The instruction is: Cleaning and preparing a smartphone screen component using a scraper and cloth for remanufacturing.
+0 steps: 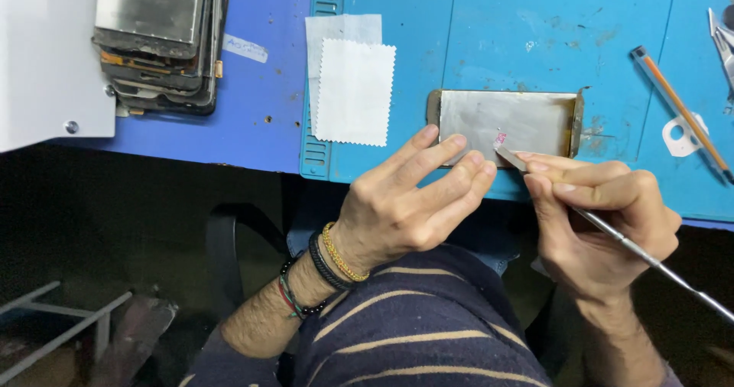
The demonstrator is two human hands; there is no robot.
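A phone screen panel (508, 119) lies face down, its silvery back up, on the blue work mat (535, 35). My left hand (409, 200) rests its fingertips on the panel's near edge and pins it down. My right hand (604, 219) grips a thin metal spudger (650, 258) like a pen. The tool's flat tip touches the panel's near edge beside a small pink spot (500, 138).
Two white wipes (352, 81) lie on the mat's left part. A stack of old phone screens (160, 35) sits at the far left beside a white box (46, 58). An orange-handled tool (677, 108), a white plastic tab and tweezers (722, 47) lie at right.
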